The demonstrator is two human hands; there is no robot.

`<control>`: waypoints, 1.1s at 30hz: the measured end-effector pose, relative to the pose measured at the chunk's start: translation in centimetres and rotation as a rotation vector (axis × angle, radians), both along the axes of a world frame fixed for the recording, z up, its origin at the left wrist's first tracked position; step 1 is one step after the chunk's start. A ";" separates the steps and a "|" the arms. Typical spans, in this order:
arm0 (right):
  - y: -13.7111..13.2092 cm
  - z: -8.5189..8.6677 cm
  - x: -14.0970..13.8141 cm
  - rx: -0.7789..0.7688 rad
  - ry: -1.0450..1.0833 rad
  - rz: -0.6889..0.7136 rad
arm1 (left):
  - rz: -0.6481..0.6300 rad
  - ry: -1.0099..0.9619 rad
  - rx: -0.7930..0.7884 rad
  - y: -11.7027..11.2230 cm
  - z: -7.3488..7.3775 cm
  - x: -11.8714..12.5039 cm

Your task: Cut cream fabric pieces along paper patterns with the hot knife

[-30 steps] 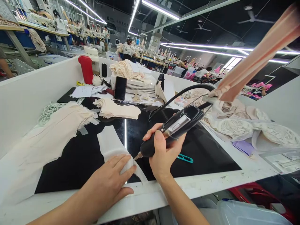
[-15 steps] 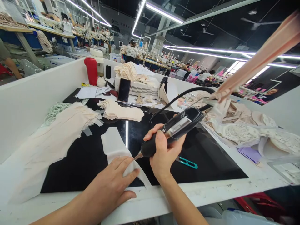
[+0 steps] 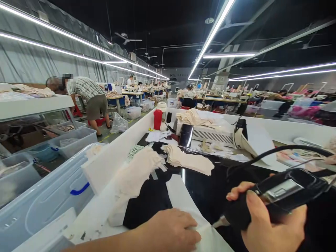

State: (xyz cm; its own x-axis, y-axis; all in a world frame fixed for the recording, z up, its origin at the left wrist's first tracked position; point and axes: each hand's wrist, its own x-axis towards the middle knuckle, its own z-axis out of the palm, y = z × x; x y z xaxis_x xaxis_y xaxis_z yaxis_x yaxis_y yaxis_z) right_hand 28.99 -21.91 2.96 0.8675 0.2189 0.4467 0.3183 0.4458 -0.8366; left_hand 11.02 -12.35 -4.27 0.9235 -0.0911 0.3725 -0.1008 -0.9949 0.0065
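My right hand [image 3: 275,227] is wrapped round a black corded hand tool [image 3: 278,190] with a silver plate on its side. The tool's narrow metal tip [image 3: 221,222] is blurred and points left, close to the edge of a white fabric piece [image 3: 181,194]; I cannot tell whether they touch. My left hand [image 3: 174,227] lies on the lower part of that fabric, fingers together and slightly bent, its thumb hidden. Under the fabric is a glossy black work surface [image 3: 147,206]. A stack of cream fabric pieces [image 3: 187,159] sits behind it.
More cream fabric [image 3: 139,168] lies to the left. A phone [image 3: 186,135] leans on a white box [image 3: 212,134] at the back, near a red cup [image 3: 158,119]. A low white wall [image 3: 120,147] edges the table. Plastic bins [image 3: 78,140] and a bending person [image 3: 89,94] are beyond it.
The camera view has swung left, so the table and both hands appear further right. The tool's tip, at the fabric edge before, now shows blurred just right of it.
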 end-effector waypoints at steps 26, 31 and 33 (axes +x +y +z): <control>-3.9 1.5 -2.2 0.103 -0.090 0.183 | 0.252 0.185 -0.064 -2.7 3.4 0.3; -3.9 1.0 -2.6 0.094 -0.081 0.194 | 0.249 0.155 0.001 -2.7 3.2 0.3; -3.8 0.7 -2.7 0.084 -0.084 0.203 | 0.247 0.145 0.031 -2.7 3.1 0.3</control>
